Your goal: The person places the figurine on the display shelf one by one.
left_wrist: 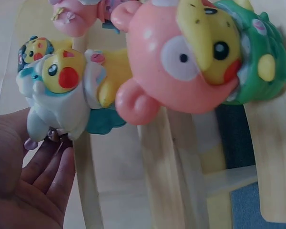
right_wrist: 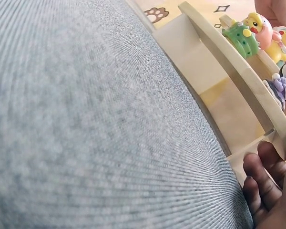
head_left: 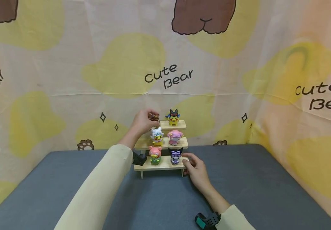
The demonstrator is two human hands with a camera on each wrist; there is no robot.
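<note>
At the left end of the top step of a three-tier wooden stand, my left hand pinches a small brown figurine, mostly covered by the fingers. To its right stands a yellow figurine with dark ears. The middle step bears a white-hooded yellow figurine and a pink figurine. Below, a pink-hooded figurine in green stands beside a black and purple figurine. My right hand grips the bottom step's right end, its fingers curled beneath the board.
The stand is on a grey-blue cloth-covered table, near its back edge. Behind hangs a cream and yellow printed curtain. A black band is at my left wrist, and a dark watch-like device at the right.
</note>
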